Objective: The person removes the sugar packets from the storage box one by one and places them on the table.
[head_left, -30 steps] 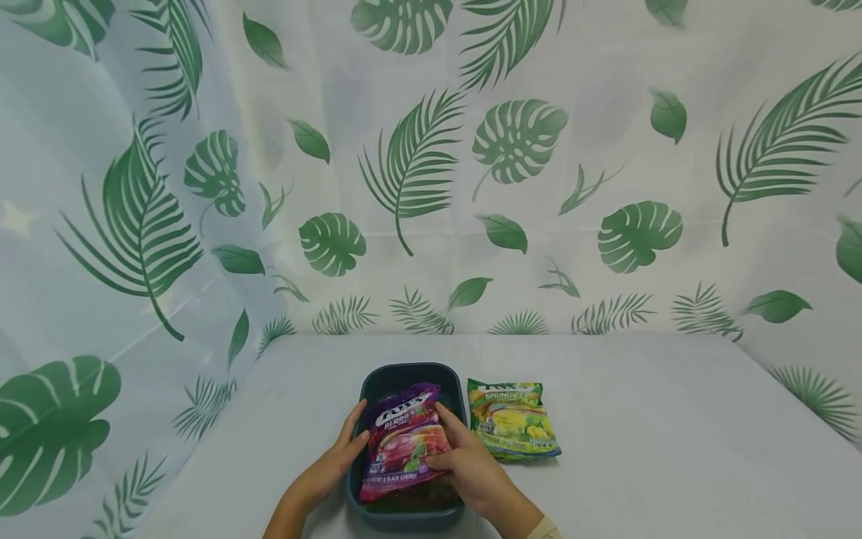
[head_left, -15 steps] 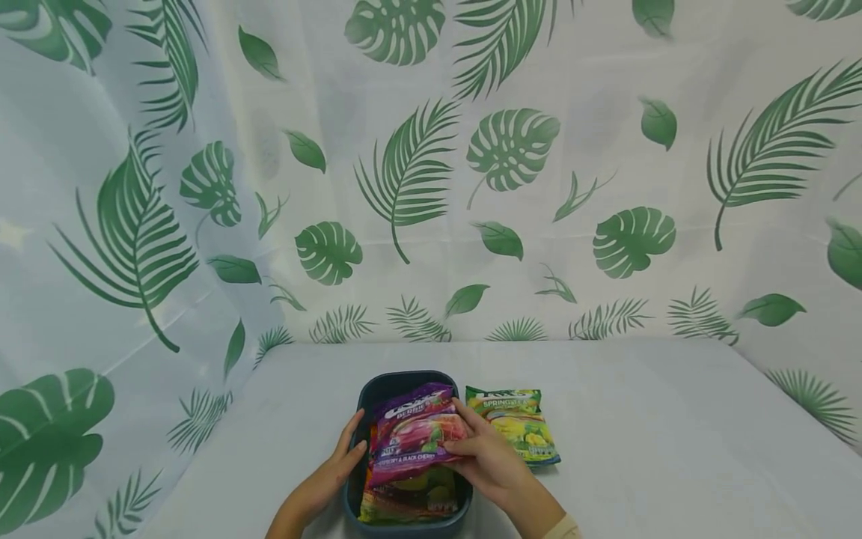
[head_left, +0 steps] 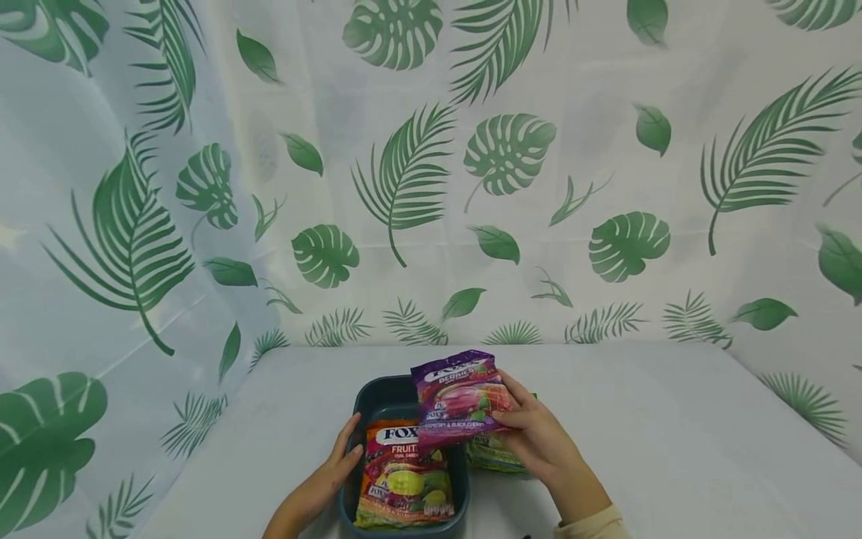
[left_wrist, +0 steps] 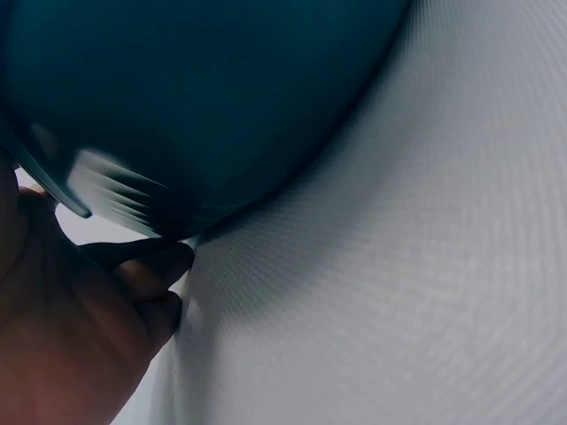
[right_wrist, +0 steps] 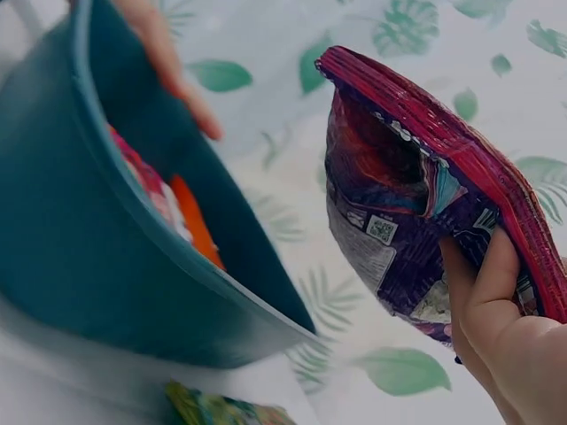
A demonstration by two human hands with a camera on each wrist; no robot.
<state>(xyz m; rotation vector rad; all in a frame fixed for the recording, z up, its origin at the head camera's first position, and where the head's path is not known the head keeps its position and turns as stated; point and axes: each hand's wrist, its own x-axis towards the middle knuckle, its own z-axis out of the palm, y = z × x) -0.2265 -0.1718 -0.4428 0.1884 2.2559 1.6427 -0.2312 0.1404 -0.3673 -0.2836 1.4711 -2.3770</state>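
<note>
Your right hand pinches the purple berries bag by its right edge, holding it aloft at the right rim of the blue bin, while your left hand holds that bin by its left rim, a red-orange fruit candy bag lying inside toward the near end. Beyond, a green bag lies partly hidden on the table, outside the bin's right edge and short of the table's far edge. The step appears to be a transfer across that rim, and your next move likely calls for a firm pinch and clearance below.
</note>
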